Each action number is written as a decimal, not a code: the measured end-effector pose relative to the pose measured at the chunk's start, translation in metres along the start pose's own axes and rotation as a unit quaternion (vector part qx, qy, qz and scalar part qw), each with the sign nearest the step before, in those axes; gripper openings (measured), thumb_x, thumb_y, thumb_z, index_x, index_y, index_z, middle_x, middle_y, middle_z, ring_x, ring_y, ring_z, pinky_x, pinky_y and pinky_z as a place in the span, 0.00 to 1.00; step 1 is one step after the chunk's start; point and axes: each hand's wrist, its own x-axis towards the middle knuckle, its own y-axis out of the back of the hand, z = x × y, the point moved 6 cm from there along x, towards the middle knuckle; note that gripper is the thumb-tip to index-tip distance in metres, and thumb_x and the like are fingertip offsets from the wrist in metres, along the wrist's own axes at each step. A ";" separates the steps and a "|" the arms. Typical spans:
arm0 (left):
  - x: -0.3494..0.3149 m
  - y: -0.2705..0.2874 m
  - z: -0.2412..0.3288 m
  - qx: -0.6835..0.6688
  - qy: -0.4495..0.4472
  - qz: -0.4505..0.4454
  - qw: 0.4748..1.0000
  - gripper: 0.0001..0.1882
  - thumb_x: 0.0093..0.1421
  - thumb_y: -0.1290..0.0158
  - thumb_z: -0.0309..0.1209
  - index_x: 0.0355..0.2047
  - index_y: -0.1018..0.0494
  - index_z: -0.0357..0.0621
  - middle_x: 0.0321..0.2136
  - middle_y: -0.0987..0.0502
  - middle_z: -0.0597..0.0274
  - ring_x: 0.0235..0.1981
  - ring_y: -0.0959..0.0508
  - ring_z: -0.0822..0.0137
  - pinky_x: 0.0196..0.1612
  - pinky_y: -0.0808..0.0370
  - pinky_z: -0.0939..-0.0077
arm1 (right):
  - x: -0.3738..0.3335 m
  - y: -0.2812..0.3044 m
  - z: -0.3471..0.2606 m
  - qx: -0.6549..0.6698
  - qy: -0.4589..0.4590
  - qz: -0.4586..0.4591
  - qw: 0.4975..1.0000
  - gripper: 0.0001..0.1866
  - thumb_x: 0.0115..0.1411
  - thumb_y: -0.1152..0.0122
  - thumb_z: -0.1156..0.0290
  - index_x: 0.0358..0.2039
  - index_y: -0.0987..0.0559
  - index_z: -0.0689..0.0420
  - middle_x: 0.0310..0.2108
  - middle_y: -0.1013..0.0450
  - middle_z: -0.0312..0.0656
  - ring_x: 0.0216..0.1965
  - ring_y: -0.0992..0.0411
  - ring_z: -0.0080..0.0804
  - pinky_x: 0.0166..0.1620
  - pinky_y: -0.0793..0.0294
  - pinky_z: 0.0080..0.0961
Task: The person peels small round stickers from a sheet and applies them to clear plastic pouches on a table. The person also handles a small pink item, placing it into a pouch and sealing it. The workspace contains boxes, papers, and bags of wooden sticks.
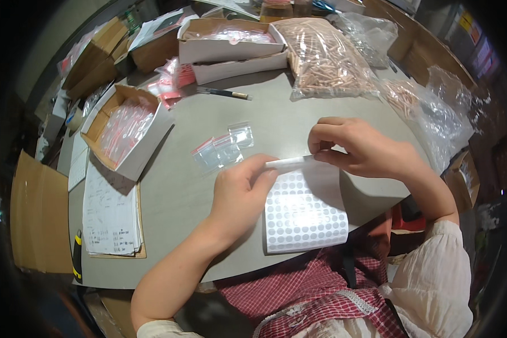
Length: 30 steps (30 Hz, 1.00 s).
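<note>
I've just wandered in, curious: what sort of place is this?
Perhaps a small packing workshop. What suggests it: on the table, a clear bag of tan sticks and an open box of small plastic bags; nearer, a sheet of grey dots, perhaps stickers.

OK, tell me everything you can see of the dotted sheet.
The dotted sheet looks like smooth, glossy white paper or film, with neat rows of round silvery-grey dots and glare across the middle. Its far edge is curled over, pinched by the left hand and right hand. Whether its near end touches the table is unclear.
</note>
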 end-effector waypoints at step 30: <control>-0.016 -0.017 0.014 0.090 -0.159 0.037 0.982 0.09 0.62 0.44 0.27 0.42 0.21 0.41 0.28 0.19 0.44 0.30 0.17 0.44 0.34 0.21 0.56 | 0.120 -0.022 0.083 0.009 -0.235 -0.149 0.961 0.23 0.54 0.25 0.53 0.38 0.21 0.60 0.27 0.26 0.38 0.28 0.28 0.25 0.28 0.30 0.26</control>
